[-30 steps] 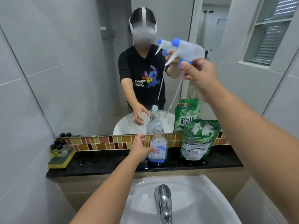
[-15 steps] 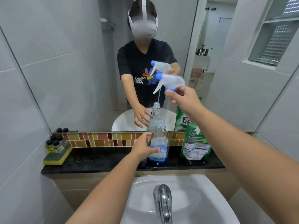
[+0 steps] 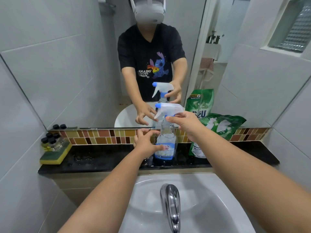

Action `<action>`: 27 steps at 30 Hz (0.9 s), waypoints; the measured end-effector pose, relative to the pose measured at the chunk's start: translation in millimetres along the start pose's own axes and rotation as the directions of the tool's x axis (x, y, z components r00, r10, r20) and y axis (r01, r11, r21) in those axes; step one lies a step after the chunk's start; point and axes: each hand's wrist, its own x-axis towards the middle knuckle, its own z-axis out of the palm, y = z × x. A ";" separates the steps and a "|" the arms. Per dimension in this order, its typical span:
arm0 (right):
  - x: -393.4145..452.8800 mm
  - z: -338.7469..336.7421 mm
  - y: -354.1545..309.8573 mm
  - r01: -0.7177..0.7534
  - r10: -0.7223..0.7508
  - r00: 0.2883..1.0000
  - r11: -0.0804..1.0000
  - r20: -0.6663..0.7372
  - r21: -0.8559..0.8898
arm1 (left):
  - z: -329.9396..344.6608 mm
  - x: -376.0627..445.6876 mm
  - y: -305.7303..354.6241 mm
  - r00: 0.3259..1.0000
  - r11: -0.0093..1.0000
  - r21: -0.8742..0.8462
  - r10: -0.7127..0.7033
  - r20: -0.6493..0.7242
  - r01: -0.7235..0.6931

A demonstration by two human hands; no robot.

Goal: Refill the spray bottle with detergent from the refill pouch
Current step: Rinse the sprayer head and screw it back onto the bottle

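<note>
A clear spray bottle (image 3: 165, 142) with a blue label and a little blue liquid stands on the black ledge (image 3: 104, 158). Its white trigger head (image 3: 170, 108), with blue nozzle and collar, sits on the bottle's neck. My right hand (image 3: 186, 126) pinches the head at the blue collar. Against the bottle's left side is my left hand (image 3: 146, 142), fingers spread and not clasped around it. Just right of the bottle, the green refill pouch (image 3: 220, 126) leans on the mirror, partly hidden by my right wrist.
A yellow-green sponge (image 3: 55, 155) carrying several small black-capped bottles (image 3: 52, 142) lies at the ledge's left end. A white basin (image 3: 210, 207) with a chrome tap (image 3: 171, 204) is right below. The mirror (image 3: 75, 64) and tiled walls close in behind and beside.
My right hand brought the trigger head down from high up and set its tube into the bottle, landing on the neck. My left hand loosened from its grip on the bottle.
</note>
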 end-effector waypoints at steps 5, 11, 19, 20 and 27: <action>2.8 1.7 15.4 0.046 -0.047 0.999 0.998 -0.012 -0.041 | 1.3 -1.6 3.1 1.000 1.000 -0.005 -0.003 -0.002 0.003; 1.4 11.5 22.2 0.167 -0.191 0.968 0.974 -0.161 -0.152 | 5.1 -8.5 4.4 0.999 1.000 -0.010 -0.007 -0.046 0.006; -23.1 16.0 14.2 0.374 -0.409 0.901 0.900 -0.141 -0.222 | 2.6 -11.6 8.2 0.999 0.999 -0.050 0.013 -0.043 -0.015; -25.9 10.4 6.1 0.430 -0.470 0.879 0.852 -0.076 -0.298 | 2.2 -11.6 8.8 0.999 0.999 -0.051 0.016 -0.036 -0.018; -7.3 -19.4 -88.8 0.523 -0.205 0.828 -0.058 0.522 -0.851 | -1.0 -5.2 9.3 0.998 0.986 -0.155 0.061 0.027 -0.056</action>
